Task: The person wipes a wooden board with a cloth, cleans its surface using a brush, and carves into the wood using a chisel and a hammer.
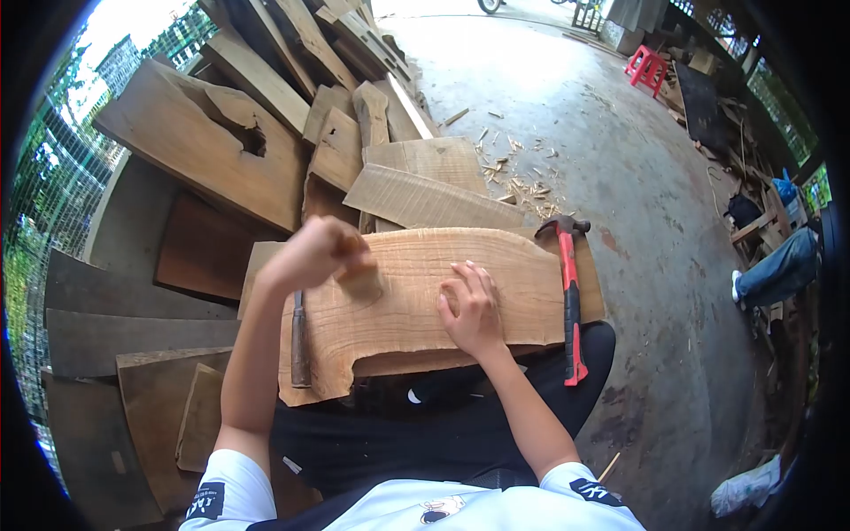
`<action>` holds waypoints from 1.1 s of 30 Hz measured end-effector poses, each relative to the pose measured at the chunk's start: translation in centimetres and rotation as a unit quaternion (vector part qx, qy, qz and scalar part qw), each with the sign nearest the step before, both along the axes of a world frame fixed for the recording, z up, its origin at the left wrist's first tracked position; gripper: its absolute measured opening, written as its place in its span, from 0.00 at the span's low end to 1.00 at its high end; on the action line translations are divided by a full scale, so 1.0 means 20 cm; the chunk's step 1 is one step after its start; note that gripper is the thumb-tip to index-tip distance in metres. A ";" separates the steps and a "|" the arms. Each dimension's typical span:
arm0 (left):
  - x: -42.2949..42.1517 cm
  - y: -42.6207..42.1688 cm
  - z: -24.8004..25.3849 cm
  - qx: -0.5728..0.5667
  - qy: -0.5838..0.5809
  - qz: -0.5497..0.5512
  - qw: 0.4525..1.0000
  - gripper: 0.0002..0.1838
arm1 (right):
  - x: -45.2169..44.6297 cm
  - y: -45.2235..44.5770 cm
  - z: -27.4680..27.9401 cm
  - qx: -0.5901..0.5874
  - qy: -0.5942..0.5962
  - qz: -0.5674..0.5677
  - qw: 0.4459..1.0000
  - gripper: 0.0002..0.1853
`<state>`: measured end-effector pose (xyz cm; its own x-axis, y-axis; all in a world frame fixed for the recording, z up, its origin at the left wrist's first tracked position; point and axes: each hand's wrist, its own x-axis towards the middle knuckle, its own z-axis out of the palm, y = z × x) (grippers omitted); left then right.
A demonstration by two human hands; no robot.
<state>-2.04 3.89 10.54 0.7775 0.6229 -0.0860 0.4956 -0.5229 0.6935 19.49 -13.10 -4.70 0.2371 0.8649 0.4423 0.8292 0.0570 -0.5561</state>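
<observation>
A wavy-edged wooden board (416, 292) lies across my lap, with a curved cut-out on its near side. Over the board's left part, my left hand (320, 252) is closed and raised; a tan, motion-blurred thing (361, 281) shows under its fingers, too smeared to name. My right hand (472, 308) rests on the middle of the board, fingers apart and slightly bent. A chisel (301, 345) with a dark handle lies on the left end, its upper part near my left wrist. On the right end sits a red and black claw hammer (571, 296).
Stacked planks and slabs (221, 142) fill the left and far side. Wood chips (522, 181) litter the concrete floor (655, 203). A red stool (647, 69) stands far right. Another person's jeans-clad leg (779, 268) shows at the right edge, above a white bag (746, 485).
</observation>
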 end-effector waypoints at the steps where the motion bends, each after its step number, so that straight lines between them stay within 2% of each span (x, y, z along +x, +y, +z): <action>1: 0.03 0.02 0.04 0.040 0.027 0.045 0.998 0.04 | 0.00 0.00 0.00 0.001 -0.002 0.002 1.000 0.10; 2: 0.05 0.02 0.08 0.079 0.054 0.089 0.991 0.03 | -0.01 0.00 0.00 0.002 -0.002 0.001 1.000 0.10; 3: 0.05 0.03 0.05 0.129 0.085 0.052 0.987 0.03 | 0.00 0.00 0.00 0.004 -0.002 -0.003 1.000 0.10; 5: 0.07 -0.10 -0.01 0.082 0.042 0.000 0.996 0.03 | 0.00 0.00 0.01 0.001 -0.003 -0.002 1.000 0.10; 6: 0.10 -0.19 0.09 0.075 0.094 -0.099 0.988 0.04 | 0.00 0.00 0.01 0.001 -0.004 0.001 1.000 0.10; 7: 0.11 -0.27 0.09 0.005 0.094 -0.095 0.991 0.07 | 0.00 0.00 0.01 0.000 -0.004 0.001 1.000 0.10; 9: 0.09 -0.30 0.10 0.014 0.078 -0.157 0.985 0.10 | 0.00 0.00 0.00 -0.004 0.001 -0.003 1.000 0.11; 11: 0.08 -0.23 0.14 -0.121 0.128 -0.152 0.972 0.12 | 0.00 0.00 0.00 -0.008 0.000 -0.002 1.000 0.10; 12: 0.07 -0.19 0.11 -0.154 0.112 -0.129 0.973 0.13 | 0.00 0.00 0.01 -0.008 0.000 -0.002 1.000 0.10; 14: 0.07 -0.11 0.09 -0.103 0.098 -0.034 0.989 0.12 | 0.00 0.00 0.01 -0.005 -0.001 -0.001 1.000 0.10; 15: 0.06 -0.07 0.08 -0.109 0.026 -0.016 0.994 0.11 | 0.00 0.00 0.01 -0.004 0.000 -0.001 1.000 0.10; 17: 0.04 -0.01 0.08 0.035 0.058 0.041 0.997 0.10 | -0.01 0.00 0.01 0.000 0.002 -0.001 1.000 0.10; 19: 0.03 0.03 0.00 0.114 0.019 0.058 0.992 0.10 | 0.00 0.00 0.00 0.004 0.000 0.003 1.000 0.09; 21: 0.04 0.00 -0.04 0.129 0.046 0.044 0.990 0.15 | 0.01 0.00 -0.02 -0.010 -0.011 0.005 1.000 0.16; 22: 0.06 -0.06 -0.09 0.136 0.036 0.044 0.989 0.11 | 0.01 0.00 0.00 -0.007 -0.013 0.009 1.000 0.16; 23: 0.08 -0.13 -0.12 0.183 0.088 -0.007 0.979 0.06 | 0.01 0.00 0.03 0.000 0.014 0.029 0.999 0.23; 24: 0.11 -0.24 -0.12 0.204 0.096 -0.030 0.974 0.05 | 0.00 -0.01 0.07 0.008 0.042 0.049 0.998 0.30; 25: 0.13 -0.34 -0.11 0.210 0.082 -0.050 0.973 0.11 | -0.03 -0.02 0.12 0.010 0.040 0.055 0.998 0.30; 27: 0.16 -0.49 -0.12 0.181 0.047 -0.040 0.981 0.14 | -0.13 -0.05 0.21 0.027 0.080 0.154 0.984 0.44; 28: 0.17 -0.55 -0.13 0.168 0.036 -0.026 0.985 0.15 | -0.19 -0.04 0.22 0.063 0.150 0.176 0.971 0.44; 29: 0.17 -0.60 -0.14 0.155 0.025 -0.011 0.987 0.17 | -0.21 -0.05 0.19 0.064 0.150 0.182 0.970 0.44; 30: 0.18 -0.63 -0.16 0.125 0.025 0.019 0.992 0.23 | -0.24 -0.04 0.17 0.054 0.223 0.175 0.957 0.42; 31: 0.17 -0.66 -0.16 0.127 0.026 0.026 0.991 0.23 | -0.26 -0.03 0.17 0.043 0.294 0.168 0.940 0.40; 32: 0.16 -0.67 -0.16 0.090 -0.040 0.024 0.995 0.25 | -0.24 -0.01 0.17 0.065 0.188 0.164 0.966 0.35; 33: 0.14 -0.68 -0.14 0.052 -0.107 0.021 0.993 0.27 | -0.21 -0.01 0.14 0.020 0.237 0.185 0.953 0.31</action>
